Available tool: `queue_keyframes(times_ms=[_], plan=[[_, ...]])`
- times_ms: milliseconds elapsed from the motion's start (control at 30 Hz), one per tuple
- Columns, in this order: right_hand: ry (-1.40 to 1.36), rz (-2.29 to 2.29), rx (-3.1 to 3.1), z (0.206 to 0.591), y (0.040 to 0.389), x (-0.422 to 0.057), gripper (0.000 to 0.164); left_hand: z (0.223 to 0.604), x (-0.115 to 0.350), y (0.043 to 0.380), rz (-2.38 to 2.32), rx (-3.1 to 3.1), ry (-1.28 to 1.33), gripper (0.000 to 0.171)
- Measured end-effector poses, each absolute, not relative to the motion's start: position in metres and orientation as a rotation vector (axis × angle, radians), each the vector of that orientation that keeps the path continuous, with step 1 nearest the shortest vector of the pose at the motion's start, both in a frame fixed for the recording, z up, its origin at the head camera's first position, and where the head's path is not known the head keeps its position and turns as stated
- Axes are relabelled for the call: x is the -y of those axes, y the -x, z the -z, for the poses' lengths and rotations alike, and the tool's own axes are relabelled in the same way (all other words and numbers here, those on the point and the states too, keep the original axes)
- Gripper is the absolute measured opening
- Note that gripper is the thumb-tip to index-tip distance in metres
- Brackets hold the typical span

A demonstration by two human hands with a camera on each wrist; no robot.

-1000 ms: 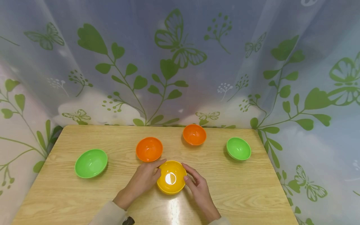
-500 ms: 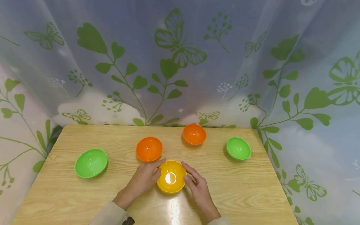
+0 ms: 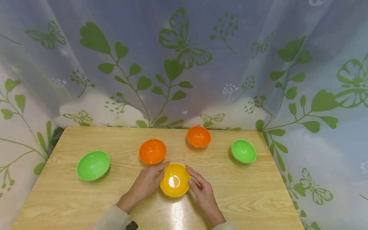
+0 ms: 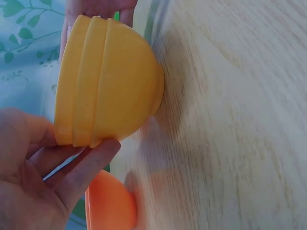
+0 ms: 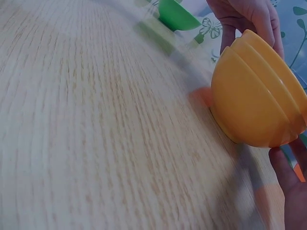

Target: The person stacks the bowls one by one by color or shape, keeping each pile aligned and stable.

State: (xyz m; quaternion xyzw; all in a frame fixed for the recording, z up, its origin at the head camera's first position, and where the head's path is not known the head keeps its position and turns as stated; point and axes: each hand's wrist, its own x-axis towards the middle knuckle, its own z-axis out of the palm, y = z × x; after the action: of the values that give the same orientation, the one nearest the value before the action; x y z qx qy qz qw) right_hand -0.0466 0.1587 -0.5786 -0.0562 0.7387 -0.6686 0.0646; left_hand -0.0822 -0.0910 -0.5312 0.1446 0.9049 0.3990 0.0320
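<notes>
A stack of nested yellow bowls (image 3: 174,181) stands near the middle of the wooden table. Stepped rims along the side of the yellow bowls (image 4: 112,76) show in the left wrist view. My left hand (image 3: 146,181) holds the stack from the left, its thumb at the rim. From the right, my right hand (image 3: 202,189) grips it with thumb and fingers at the rim. In the right wrist view the base of the yellow bowls (image 5: 254,96) is right at the tabletop.
An orange bowl (image 3: 152,152) is just beyond my left hand, and another orange bowl (image 3: 198,137) stands near the back edge. Green bowls stand on either side, one green bowl (image 3: 93,166) left and another green bowl (image 3: 243,151) right. A patterned curtain (image 3: 184,95) hangs behind the table (image 3: 253,198).
</notes>
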Motion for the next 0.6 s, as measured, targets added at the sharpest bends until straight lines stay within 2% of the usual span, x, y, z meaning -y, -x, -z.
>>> queue_keyframes(times_ms=[600], plan=[[0.203, 2.036, -2.209, 0.5774, 0.0466, -0.1568, 0.043, 0.5348, 0.0908, 0.0765, -1.234, -2.806, -0.41, 0.046]])
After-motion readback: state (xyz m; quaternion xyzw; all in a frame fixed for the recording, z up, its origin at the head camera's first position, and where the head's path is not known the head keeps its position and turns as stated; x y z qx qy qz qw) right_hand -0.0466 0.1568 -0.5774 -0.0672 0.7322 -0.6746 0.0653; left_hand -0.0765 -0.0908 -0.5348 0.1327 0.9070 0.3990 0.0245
